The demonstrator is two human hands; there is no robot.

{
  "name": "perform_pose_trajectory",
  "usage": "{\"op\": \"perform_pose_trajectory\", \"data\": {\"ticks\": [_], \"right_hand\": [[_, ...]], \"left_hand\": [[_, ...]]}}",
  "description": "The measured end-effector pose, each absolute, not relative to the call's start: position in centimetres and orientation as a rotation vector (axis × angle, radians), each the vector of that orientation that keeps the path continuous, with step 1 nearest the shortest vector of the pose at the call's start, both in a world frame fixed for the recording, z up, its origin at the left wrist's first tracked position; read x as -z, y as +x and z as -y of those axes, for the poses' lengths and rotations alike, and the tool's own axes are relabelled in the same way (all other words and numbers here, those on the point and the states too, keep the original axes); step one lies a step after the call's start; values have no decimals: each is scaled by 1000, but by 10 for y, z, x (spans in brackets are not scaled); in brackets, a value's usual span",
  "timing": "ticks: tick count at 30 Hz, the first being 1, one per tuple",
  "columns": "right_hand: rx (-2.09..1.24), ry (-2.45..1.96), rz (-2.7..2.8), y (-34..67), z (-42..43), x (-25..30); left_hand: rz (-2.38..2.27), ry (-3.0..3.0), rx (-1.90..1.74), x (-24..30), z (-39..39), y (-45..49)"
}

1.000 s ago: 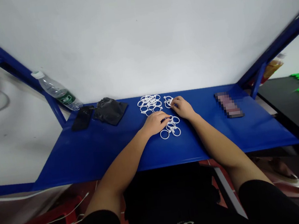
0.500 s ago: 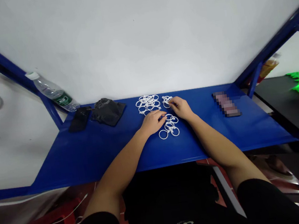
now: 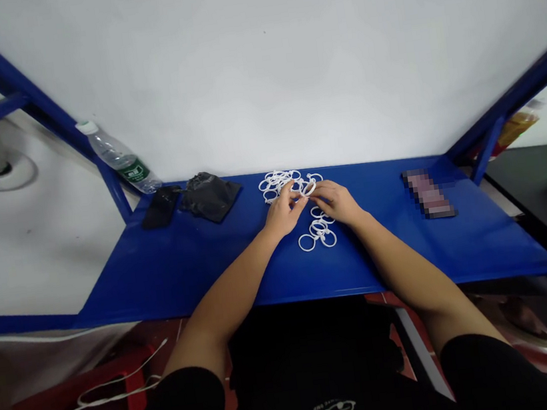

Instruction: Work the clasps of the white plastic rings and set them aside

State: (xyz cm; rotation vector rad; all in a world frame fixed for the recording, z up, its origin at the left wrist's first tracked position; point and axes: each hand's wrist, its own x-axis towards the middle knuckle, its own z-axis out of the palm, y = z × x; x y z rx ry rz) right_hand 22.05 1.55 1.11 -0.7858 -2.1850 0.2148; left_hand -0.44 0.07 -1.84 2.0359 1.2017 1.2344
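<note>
Ring (image 3: 308, 189), white and thin, where the fingertips of my two hands meet; the step in hand, as I judge it, is close fingertip work on this ring, best done with a light pinch at the rim, one hand steadying while the other works, wrists clear of neighbouring pieces; my right hand (image 3: 338, 202) is nearly closed, thumb and fingers pinching the ring's right side; my left hand (image 3: 282, 213) is half curled at the opposite side, though whether it grips I cannot tell; just beyond my left hand lies a ring pile (image 3: 276, 182); on the near side of both hands lies a looser ring group (image 3: 317, 229); beneath them, the blue table (image 3: 186, 270); well left of my left hand, a black pouch (image 3: 210, 196); well right of my right hand, a pixelated slab (image 3: 428, 195).
</note>
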Motion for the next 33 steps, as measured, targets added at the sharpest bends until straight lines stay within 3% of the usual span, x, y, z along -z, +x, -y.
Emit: {"op": "perform_pose_trajectory", "data": {"ticks": [14,21,33], "right_hand": [[-326,-843,2080,208,-4,-18],[-277,-920,2027,208,0,-20],[-248,-841,1978,204,4,-17]], "left_hand": [[-1133,2241,-1352,13,-2,-4],[-1309,2021,-1328,13,-2,-4],[-987,2139,-1495,12,0,-3]]}}
